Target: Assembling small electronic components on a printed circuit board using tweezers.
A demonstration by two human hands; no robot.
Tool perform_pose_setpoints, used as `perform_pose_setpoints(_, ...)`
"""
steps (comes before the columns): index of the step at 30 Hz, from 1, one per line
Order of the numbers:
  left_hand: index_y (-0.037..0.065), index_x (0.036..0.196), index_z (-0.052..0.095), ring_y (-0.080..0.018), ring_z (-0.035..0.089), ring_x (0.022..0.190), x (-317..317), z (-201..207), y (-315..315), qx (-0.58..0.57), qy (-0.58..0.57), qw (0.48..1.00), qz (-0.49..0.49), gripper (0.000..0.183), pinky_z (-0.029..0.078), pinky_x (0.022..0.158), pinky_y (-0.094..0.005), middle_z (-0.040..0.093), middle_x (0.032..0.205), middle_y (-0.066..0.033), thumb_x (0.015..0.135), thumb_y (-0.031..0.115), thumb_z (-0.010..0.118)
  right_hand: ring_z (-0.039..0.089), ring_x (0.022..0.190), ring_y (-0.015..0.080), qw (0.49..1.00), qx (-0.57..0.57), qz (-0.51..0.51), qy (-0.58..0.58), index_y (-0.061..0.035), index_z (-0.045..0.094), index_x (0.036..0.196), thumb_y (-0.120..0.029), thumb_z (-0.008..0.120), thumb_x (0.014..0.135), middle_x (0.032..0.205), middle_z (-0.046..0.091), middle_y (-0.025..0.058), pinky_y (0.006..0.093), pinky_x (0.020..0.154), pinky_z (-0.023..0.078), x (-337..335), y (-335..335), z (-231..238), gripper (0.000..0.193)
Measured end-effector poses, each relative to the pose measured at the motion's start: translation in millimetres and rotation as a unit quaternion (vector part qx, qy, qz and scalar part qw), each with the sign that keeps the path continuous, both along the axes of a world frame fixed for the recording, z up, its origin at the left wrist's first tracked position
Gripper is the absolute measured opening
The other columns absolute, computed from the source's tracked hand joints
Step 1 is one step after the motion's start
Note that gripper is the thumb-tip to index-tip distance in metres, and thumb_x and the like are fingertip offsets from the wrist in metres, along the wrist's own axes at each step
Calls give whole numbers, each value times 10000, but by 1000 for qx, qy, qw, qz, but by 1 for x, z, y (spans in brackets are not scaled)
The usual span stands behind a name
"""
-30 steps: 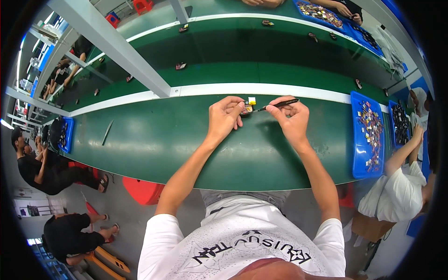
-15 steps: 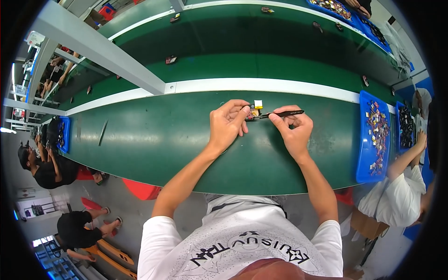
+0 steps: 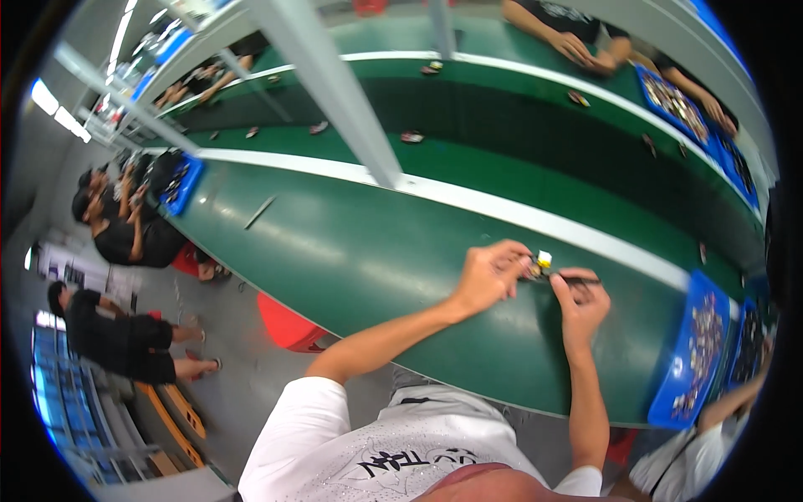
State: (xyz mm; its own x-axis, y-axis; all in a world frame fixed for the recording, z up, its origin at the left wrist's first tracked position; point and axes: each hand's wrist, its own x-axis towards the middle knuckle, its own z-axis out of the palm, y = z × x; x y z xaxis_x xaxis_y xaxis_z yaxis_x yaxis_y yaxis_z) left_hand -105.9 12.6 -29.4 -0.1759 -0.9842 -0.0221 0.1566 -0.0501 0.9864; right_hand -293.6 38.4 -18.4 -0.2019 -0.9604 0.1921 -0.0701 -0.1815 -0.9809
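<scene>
Over the green bench, my left hand (image 3: 492, 276) pinches a small electronic part (image 3: 542, 263) with a white square and a yellow strip. Its covered side is hidden by my fingers. My right hand (image 3: 583, 308) is closed on black tweezers (image 3: 585, 280), whose tips point left to the part. From this view I cannot tell whether the tips touch it.
A blue tray (image 3: 665, 408) of small parts sits at the bench's right end. A thin metallic tool (image 3: 260, 212) lies on the left of the green benchtop (image 3: 351, 251). Past the white rail, small parts (image 3: 411, 136) lie in the sunken channel. A grey post (image 3: 335, 92) rises there. Other people work around.
The head view has turned, so the bench now slants down to the right and the hands appear further right. Both hands keep their hold on the part and the tweezers.
</scene>
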Motion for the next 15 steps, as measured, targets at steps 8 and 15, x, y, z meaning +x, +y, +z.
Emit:
perform_pose_setpoints(8, -42, 1098, 666, -92, 596, 531, 4, 12, 4, -37, -15, 999, 28, 159, 471, 451, -255, 726, 815, -106, 984, 66, 643, 459, 628, -6, 999, 12, 19, -27, 14, 670, 976, 22, 749, 884, 764, 601, -37, 164, 551, 313, 5, -2, -1, 122)
perform_pose_setpoints(15, -56, 1056, 660, -106, 591, 511, 5, 8, 0, -78, -13, 997, 16, 146, 451, 434, -266, 719, 806, -113, 970, 62, 652, 511, 659, 9, 999, 31, 30, -21, 23, 656, 1003, 7, 732, 909, 796, 625, -11, 160, 573, 349, 3, -4, 1, 122)
